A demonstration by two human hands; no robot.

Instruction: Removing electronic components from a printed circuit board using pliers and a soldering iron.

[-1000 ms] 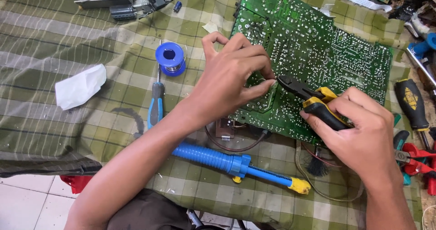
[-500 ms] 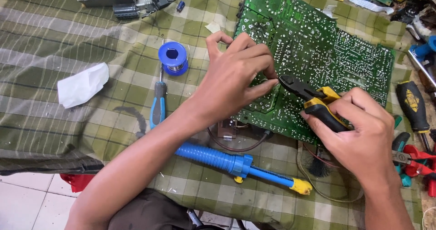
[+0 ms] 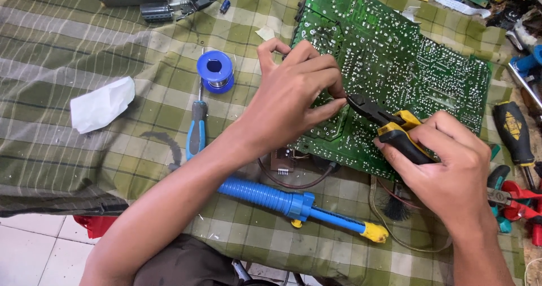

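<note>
Left hand (image 3: 293, 102) pins board (image 3: 395, 71) flat, fingers by the joint. Right hand (image 3: 446, 173) clenches cutters (image 3: 389, 125), tips at that joint.

One head-worn camera looks steeply down, close over the checked cloth (image 3: 68, 43). The green board (image 3: 395, 77) sits upper right, floor tiles (image 3: 34, 252) lower left.

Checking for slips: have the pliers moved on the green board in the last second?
No. The pliers sit at the same spot on the circuit board, tips beside the left hand; right hand grips them.
</note>
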